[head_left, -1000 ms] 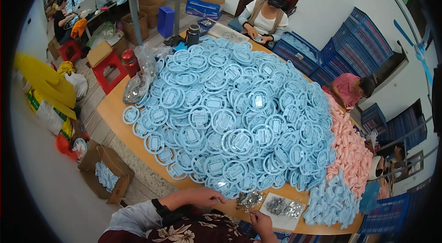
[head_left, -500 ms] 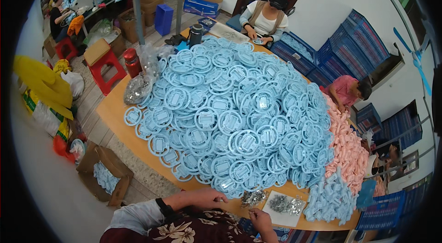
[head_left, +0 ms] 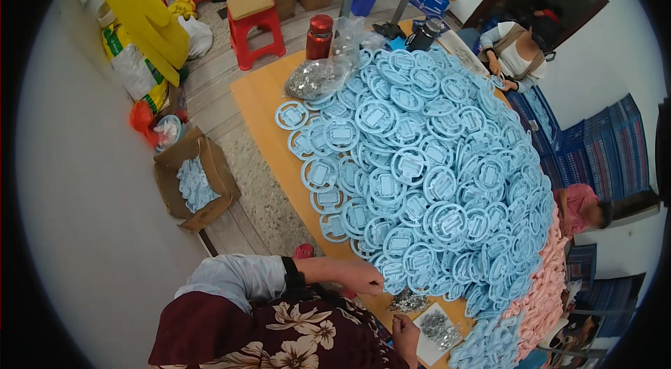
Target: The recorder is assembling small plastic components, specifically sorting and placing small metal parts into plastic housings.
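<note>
My left hand (head_left: pixel 367 277) is closed at the near edge of a large heap of light blue round plastic parts (head_left: pixel 419 166), each a ring with a rectangular frame inside. Whatever its fingers hold is too small to make out. Beside a white board (head_left: pixel 428 353) my right hand (head_left: pixel 405 334) has its fingers curled together, their contents hidden. Small shiny metal pieces (head_left: pixel 440 330) lie on that board. Another little pile of metal pieces (head_left: pixel 408 301) rests on the table between my hands and the heap.
Pink plastic parts (head_left: pixel 545 295) and smaller pale blue parts (head_left: pixel 489 341) lie heaped at the right. A red flask (head_left: pixel 319 37) and a bag of metal pieces (head_left: pixel 311 80) stand at the table's far left. Two people sit across the table. A cardboard box (head_left: pixel 222 173) sits on the floor.
The view has swung left, so the table and heap appear farther right and the floor at left shows more. Both hands stay near the metal pieces, still curled.
</note>
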### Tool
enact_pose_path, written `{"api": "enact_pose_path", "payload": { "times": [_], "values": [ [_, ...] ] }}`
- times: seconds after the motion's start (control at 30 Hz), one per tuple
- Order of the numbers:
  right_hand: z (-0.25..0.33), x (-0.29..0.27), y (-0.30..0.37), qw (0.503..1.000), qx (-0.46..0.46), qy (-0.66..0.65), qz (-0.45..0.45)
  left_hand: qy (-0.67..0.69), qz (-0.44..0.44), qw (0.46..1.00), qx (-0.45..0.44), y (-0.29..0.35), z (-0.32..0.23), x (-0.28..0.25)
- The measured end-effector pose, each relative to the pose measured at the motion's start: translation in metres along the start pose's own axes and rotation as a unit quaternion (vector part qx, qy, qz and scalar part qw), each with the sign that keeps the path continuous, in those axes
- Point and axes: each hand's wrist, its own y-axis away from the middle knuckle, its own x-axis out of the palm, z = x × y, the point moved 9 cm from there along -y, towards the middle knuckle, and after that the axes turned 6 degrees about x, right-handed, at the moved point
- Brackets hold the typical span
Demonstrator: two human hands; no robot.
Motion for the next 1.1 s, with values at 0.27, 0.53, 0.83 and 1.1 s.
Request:
{"api": "enact_pose_path", "payload": {
  "times": [0.27, 0.53, 0.83, 1.1],
  "values": [
    [0.013, 0.004, 0.0, 1.0, 0.006, 0.007, 0.013, -0.011, 0.019, 1.0, -0.014, 0.013, 0.006, -0.007],
    [-0.013, 0.015, 0.008, 1.0, 0.017, -0.025, -0.001, 0.02, -0.186, 0.982, -0.012, 0.051, -0.004, -0.136],
    [0.018, 0.008, -0.009, 0.997, -0.016, -0.071, 0.016, 0.106, -0.624, 0.772, -0.064, 0.164, 0.061, -0.348],
    [0.079, 0.005, -0.036, 0.996, -0.012, -0.086, -0.001, -0.257, -0.675, 0.651, -0.234, 0.175, 0.039, -0.464]
  ]
}}
